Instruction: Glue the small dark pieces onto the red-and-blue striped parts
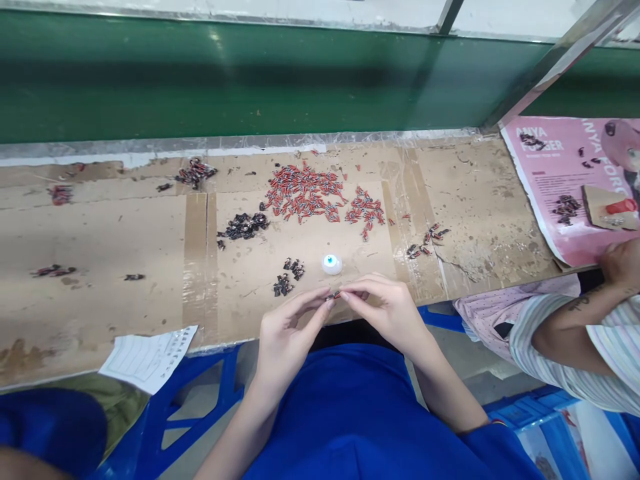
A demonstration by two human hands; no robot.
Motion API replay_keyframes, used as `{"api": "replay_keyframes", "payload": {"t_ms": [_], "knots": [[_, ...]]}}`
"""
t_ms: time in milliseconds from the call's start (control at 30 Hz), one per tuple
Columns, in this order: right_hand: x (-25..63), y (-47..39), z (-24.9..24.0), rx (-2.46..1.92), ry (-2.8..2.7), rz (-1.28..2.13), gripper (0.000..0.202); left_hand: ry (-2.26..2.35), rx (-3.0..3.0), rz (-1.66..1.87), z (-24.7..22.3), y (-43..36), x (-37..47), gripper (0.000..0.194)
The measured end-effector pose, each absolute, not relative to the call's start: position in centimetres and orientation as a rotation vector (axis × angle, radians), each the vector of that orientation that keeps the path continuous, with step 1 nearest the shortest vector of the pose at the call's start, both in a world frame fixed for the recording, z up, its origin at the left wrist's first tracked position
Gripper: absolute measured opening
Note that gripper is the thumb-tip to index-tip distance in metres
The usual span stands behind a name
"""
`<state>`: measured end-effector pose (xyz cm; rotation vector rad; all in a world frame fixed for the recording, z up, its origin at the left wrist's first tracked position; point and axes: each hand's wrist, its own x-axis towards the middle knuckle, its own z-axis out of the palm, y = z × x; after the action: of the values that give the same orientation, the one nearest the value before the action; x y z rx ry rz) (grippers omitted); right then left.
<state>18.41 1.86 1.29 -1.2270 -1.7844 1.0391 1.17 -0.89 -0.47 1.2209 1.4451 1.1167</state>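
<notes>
My left hand [295, 323] and my right hand [377, 307] meet at the table's near edge, fingertips pinched from both sides on one small red-and-black part [333, 295]. The left fingers are at its dark end, the right at its red end. Just beyond them stands a small white round bottle [331, 264] with a blue tip. To its left lie small black pieces [284, 285] in little clusters. Farther back is a larger heap of black pieces [245, 226]. A wide spread of small red parts with metal ends [303, 192] covers the middle, with a smaller group [365, 208] on its right.
Cardboard [150, 233] covers the table. Red-and-black parts [196, 173] are piled at the back left, more [429, 240] at right. A paper sheet [150, 359] overhangs the front edge. At right, a co-worker's arm [575, 320] rests near a pink poster [545, 187]. A green panel [250, 80] bounds the back.
</notes>
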Motion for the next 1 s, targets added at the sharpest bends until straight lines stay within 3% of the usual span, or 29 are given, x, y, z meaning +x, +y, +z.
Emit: {"api": "replay_keyframes", "payload": {"t_ms": [633, 867, 1000], "knots": [[18.2, 1.0, 1.0, -1.277, -1.69, 1.143, 0.015, 1.406, 1.087, 0.995, 0.0, -0.2, 1.0, 0.031], [18.4, 0.8, -0.4, -1.257, -1.375, 1.423, 0.019, 1.359, 0.87, 1.033, 0.5, 0.1, 1.6, 0.033], [18.6, 0.5, -0.2, -1.247, -1.423, 1.414, 0.02, 1.369, 0.898, 1.028, 0.1, 0.0, 2.1, 0.031]]}}
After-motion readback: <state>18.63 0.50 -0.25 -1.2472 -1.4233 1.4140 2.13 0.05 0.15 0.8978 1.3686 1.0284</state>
